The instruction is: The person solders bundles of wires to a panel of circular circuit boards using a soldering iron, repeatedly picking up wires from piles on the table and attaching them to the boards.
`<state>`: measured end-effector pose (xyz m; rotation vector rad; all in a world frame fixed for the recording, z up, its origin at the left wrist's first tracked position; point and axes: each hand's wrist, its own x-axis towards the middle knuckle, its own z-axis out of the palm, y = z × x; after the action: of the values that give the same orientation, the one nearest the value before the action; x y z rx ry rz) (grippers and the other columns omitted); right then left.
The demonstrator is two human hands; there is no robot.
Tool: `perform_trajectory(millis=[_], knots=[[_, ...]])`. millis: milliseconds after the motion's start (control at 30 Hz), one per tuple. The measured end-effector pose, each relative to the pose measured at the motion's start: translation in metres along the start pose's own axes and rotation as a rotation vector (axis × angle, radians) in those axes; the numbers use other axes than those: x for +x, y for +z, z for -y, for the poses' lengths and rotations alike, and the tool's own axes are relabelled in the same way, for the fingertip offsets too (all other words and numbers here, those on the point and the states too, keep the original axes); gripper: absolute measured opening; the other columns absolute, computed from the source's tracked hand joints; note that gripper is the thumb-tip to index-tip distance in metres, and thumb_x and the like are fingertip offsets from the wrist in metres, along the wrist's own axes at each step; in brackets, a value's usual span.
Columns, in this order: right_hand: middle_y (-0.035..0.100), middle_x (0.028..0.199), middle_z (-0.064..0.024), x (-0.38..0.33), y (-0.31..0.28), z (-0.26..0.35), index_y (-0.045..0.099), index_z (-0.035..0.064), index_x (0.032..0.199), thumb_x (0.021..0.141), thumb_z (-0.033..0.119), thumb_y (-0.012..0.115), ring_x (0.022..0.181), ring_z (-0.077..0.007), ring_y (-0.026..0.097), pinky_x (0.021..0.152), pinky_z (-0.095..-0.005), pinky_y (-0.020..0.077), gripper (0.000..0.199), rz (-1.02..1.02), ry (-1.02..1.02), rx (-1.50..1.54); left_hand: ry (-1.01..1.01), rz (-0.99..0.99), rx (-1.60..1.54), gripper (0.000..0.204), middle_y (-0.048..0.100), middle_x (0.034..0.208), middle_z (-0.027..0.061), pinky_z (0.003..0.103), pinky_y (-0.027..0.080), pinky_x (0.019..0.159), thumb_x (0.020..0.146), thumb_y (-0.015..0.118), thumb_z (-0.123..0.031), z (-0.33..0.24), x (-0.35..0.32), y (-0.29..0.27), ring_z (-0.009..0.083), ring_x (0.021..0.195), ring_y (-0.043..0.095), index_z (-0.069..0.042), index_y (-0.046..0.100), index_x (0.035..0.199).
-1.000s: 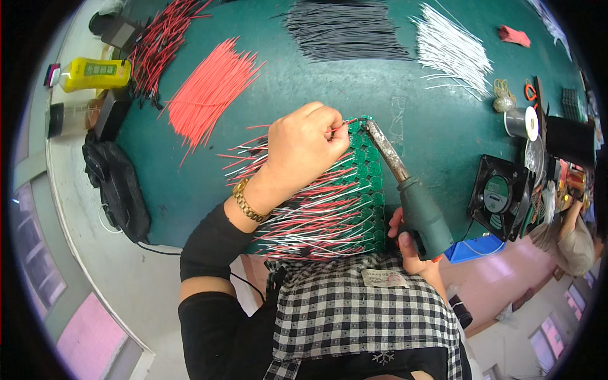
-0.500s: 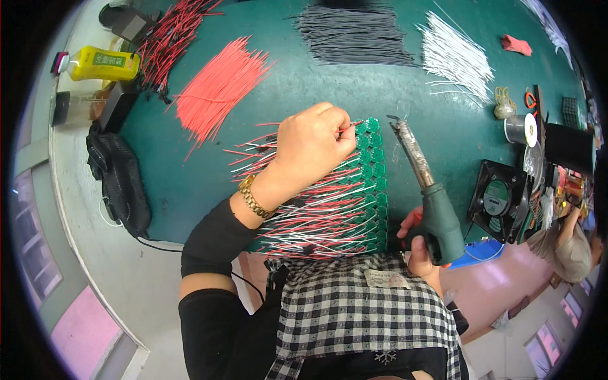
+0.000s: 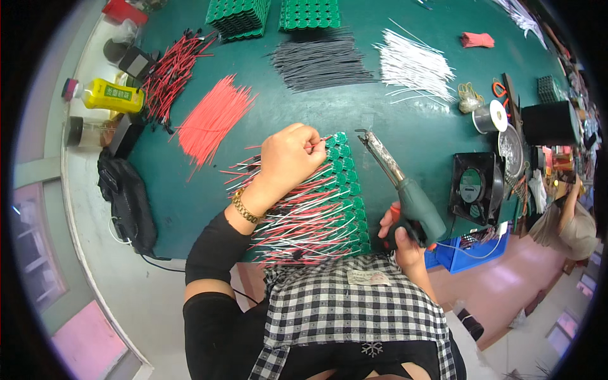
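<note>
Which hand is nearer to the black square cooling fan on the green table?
Right. The right hand, gripping the green soldering iron, is just left of the black square cooling fan. The left hand rests farther left on the green battery holder.

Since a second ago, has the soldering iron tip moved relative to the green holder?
Yes. The soldering iron tip has drawn off rightward from the green holder edge; earlier it lay over the top right corner. Now teal mat shows between them.

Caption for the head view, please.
Left hand pinches a wire at a green cell holder; right hand grips a green soldering iron.
</note>
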<state>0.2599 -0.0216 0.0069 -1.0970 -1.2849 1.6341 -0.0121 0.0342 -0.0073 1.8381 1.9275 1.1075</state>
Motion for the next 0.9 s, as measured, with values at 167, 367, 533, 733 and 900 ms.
perform_trajectory(millis=[167,367,533,733,900], knots=[[0.059,0.085,-0.0145,0.003,0.003,-0.012,0.047,-0.0042,0.121,0.087,0.028,0.059,0.064,-0.0186,0.058,0.06,-0.0304,0.0489,0.048,-0.066,-0.085,0.203,0.002,0.036,0.028,0.013,0.055,0.062,0.0051,0.031,0.043,0.049,0.072,0.072,-0.01,0.001,-0.001,-0.004,0.0172,0.051,0.053,-0.005,0.06,0.067],[0.06,0.082,-0.0132,0.005,-0.007,-0.019,0.049,-0.003,0.118,0.089,0.022,0.054,0.059,-0.0184,0.057,0.057,-0.0309,0.0491,0.039,-0.144,-0.153,0.312,0.058,0.208,0.201,0.018,0.058,0.072,0.0092,0.035,0.047,0.06,0.079,0.07,-0.018,0.007,0.011,-0.048,0.0247,0.065,0.059,-0.004,0.06,0.076],[0.058,0.083,-0.013,0.004,-0.005,-0.02,0.046,-0.0036,0.12,0.09,0.022,0.053,0.061,-0.0167,0.057,0.058,-0.0277,0.0483,0.039,-0.058,-0.176,0.371,-0.195,-0.271,0.467,0.019,0.065,0.081,0.0173,0.04,0.049,0.07,0.083,0.067,-0.019,0.126,0.03,-0.135,0.0334,0.076,0.064,-0.001,0.067,0.084],[0.057,0.084,-0.0127,0.005,-0.001,-0.023,0.045,-0.004,0.122,0.091,0.019,0.054,0.062,-0.0167,0.057,0.058,-0.0271,0.0478,0.04,-0.009,-0.185,0.391,-0.425,-0.197,0.658,0.014,0.062,0.098,0.0157,0.047,0.05,0.081,0.08,0.071,-0.023,0.206,0.032,-0.169,0.0358,0.096,0.06,-0.01,0.069,0.084],[0.057,0.084,-0.0106,0.007,-0.003,-0.023,0.046,-0.0029,0.123,0.091,0.019,0.052,0.062,-0.014,0.055,0.059,-0.0257,0.0469,0.039,-0.026,-0.176,0.284,-0.21,-0.273,0.682,0.013,0.063,0.085,0.0183,0.046,0.048,0.074,0.082,0.067,-0.017,0.204,0.048,-0.17,0.0376,0.084,0.061,-0.005,0.066,0.081]])
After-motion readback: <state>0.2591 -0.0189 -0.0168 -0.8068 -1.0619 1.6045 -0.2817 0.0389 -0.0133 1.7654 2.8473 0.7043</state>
